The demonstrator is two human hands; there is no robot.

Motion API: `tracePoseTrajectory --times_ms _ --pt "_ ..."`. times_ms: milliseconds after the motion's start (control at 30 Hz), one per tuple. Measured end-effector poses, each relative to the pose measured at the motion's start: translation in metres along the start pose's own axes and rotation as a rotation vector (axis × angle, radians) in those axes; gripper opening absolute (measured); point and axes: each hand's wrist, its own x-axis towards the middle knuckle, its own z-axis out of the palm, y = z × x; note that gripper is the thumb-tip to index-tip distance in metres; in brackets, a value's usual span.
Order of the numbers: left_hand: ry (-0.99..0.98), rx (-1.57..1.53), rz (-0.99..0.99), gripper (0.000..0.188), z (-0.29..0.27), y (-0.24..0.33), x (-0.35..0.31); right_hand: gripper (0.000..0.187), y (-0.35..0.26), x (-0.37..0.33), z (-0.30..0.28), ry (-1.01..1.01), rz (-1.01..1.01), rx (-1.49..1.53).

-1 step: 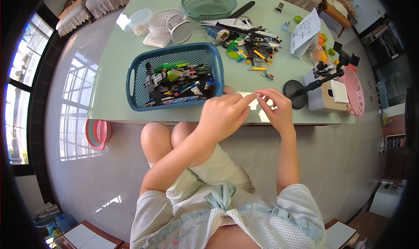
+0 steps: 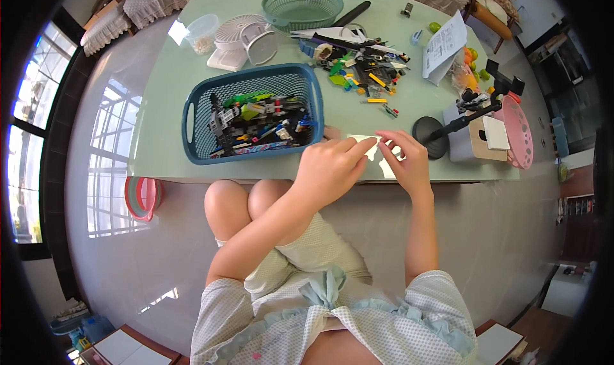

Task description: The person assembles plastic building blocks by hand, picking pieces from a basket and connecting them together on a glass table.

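Note:
My left hand [image 2: 331,165] and my right hand [image 2: 407,160] are held close together over the near edge of the pale green table. The fingertips of both are drawn into a pinch and nearly meet. Whatever lies between them is too small to make out against the bright glare. Just left of my left hand stands a blue plastic basket [image 2: 190,134] of mixed toy building bricks [image 2: 261,117]. Beyond my hands is a loose heap of building bricks [image 2: 366,71], with a yellow piece [image 2: 376,101] and a small grey-and-red piece [image 2: 390,111] lying nearer.
A black stand [image 2: 432,129] and a grey tissue box [image 2: 470,149] stand to the right, beside a pink basket [image 2: 521,138]. A folded paper sheet [image 2: 444,47] is propped behind them. Farther off are a green basket [image 2: 274,21], a white fan [image 2: 238,33] and a clear tub [image 2: 203,35].
The table and its things sit very slightly farther left in the picture. Both hands keep the same pinched pose.

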Motion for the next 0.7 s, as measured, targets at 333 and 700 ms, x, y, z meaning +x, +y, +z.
tracePoseTrajectory --times_ms 333,700 --pt "-0.167 0.058 -0.136 0.025 0.079 -0.024 0.029 0.016 0.063 -0.011 -0.009 0.113 0.174 -0.199" --pt "-0.021 0.209 -0.184 0.024 0.120 -0.057 0.071 0.021 0.110 0.021 0.009 0.141 0.163 -0.390"
